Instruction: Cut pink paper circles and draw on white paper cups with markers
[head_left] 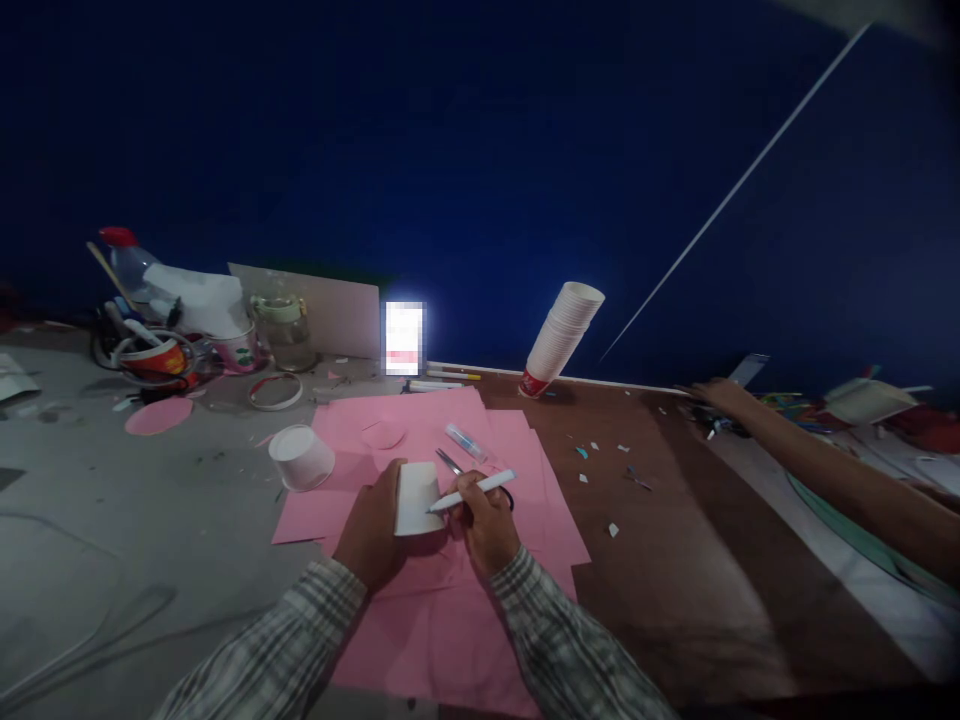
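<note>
My left hand (373, 530) is closed around a white paper cup (417, 497) lying on its side over the pink paper sheets (450, 620). My right hand (487, 522) grips a white pen (474, 490) whose tip touches the cup's side. Scissors (450, 462) lie just behind my right hand, partly hidden by it. A small clear tube (465, 441) rests on the pink paper beyond them. Another white cup (301, 457) lies tipped over to the left of my hands. A pink paper circle (383, 434) sits on the sheets behind the held cup.
A leaning stack of paper cups (561, 337) stands at the back. A bright phone screen (404, 337), a jar (285, 330), tape rolls and a bottle (129, 262) crowd the back left. Another person's arm (825, 470) reaches in from the right. Paper scraps dot the brown tabletop (675, 560).
</note>
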